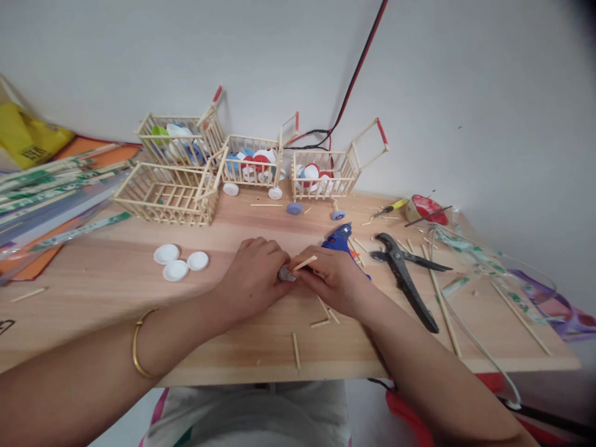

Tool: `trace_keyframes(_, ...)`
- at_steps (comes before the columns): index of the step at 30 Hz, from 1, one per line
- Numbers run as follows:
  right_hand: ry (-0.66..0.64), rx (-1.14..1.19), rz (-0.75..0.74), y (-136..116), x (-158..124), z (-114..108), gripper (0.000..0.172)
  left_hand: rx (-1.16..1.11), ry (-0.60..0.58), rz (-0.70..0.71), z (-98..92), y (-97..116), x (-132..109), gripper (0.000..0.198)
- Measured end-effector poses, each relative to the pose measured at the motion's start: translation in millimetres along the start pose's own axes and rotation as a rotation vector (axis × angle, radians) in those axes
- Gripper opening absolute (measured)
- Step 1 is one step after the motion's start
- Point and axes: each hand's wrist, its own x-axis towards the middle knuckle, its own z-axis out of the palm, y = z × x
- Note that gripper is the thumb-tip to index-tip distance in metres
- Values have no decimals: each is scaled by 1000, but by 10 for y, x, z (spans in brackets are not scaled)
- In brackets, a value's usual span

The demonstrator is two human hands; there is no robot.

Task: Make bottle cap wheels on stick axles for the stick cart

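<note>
My left hand [254, 273] and my right hand [333, 276] meet at the middle of the wooden table [116, 298]. Between their fingertips sits a small white bottle cap [285, 274], pinched by my left fingers. A short wooden stick [305, 263] pokes up from my right fingers and touches the cap. A blue glue gun [339, 238] lies just behind my right hand. Three white caps [179, 261] lie to the left of my left hand.
Several stick-built carts [321, 171] holding coloured caps stand along the wall, with an empty stick crate [167, 195] at left. Black pliers [405, 276] lie at right. Loose sticks [296, 351] are scattered near the front edge. Chopstick packets [56, 180] pile at far left.
</note>
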Motion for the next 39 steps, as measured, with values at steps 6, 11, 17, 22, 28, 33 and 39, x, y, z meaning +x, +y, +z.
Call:
trace_keyframes(6,4,1,8,-5,-1,1,12,4,12,8,-6,0,-3,17)
trace_keyframes(11,5,17,14,-20,1,1,12,6,13,6,1,-9,-2,17)
trace_keyframes(17,5,18,9,-6,-1,8,11,2,10,7,-2,0,-2,17)
trace_keyframes(22,-5,15,13,1,-3,11,12,-3,5,4,-9,3,2,17)
trace_keyframes(28,19,29,-2,-11,5,8,11,6,16,3,0,-4,-2,17)
trace_keyframes(33,12,31,5,-2,8,14,11,8,9,7,-1,10,1,16)
trace_keyframes(39,4,32,5,12,2,22,10,12,9,3,10,-5,-1,17)
